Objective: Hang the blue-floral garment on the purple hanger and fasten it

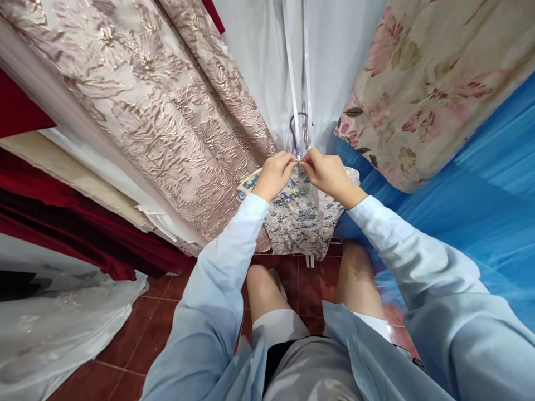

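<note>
A small garment (301, 223) with a blue and yellow floral print on white hangs in front of me from a purple hanger (292, 131). My left hand (276, 175) pinches the garment's top edge just below the hanger. Right beside it, my right hand (326, 172) is pinched on the same edge, and the fingertips of both hands nearly meet. The exact bit between them is too small to make out. Two narrow white ribbons (307, 72) run down from above to the hanger.
Pink brocade fabric (167, 111) hangs at the left, with red cloth (62, 217) further out. Cream floral fabric (434, 94) and blue tulle (480, 206) hang at the right. White cloth (251, 39) is behind the hanger. Red tiles (154, 328) cover the floor.
</note>
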### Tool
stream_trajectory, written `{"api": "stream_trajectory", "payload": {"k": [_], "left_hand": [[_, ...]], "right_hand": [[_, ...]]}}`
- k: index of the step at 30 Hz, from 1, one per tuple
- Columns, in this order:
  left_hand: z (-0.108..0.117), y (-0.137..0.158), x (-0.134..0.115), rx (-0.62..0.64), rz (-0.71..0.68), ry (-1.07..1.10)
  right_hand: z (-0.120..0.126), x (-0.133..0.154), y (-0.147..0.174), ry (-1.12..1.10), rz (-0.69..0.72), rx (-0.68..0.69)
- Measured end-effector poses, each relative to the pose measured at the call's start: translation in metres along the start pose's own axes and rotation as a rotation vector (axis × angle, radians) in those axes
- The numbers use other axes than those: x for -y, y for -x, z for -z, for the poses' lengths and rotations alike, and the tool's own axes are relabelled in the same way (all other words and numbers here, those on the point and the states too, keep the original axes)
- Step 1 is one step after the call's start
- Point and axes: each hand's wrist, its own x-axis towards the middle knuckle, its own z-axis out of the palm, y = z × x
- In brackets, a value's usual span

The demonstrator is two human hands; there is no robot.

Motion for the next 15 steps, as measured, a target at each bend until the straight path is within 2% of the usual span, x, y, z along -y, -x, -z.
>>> {"api": "stream_trajectory", "payload": {"k": [3,8,12,15], "left_hand": [[0.001,0.004,0.001,-0.037,-0.001,-0.008],[0.014,0.006,-0.009,-0.198,0.079,0.056],[0.026,0.003,-0.009,-0.358,0.142,0.113],[0.033,0.016,0.002,-0.374,0.167,0.104]], "right_hand": [[0.0,0.003,-0.001,0.025,0.017,0.041],[-0.014,0.014,0.01,0.001,0.052,0.125],[-0.046,0.024,0.052,-0.016,0.081,0.385],[-0.066,0.026,0.087,-0.076,0.038,0.52]]}}
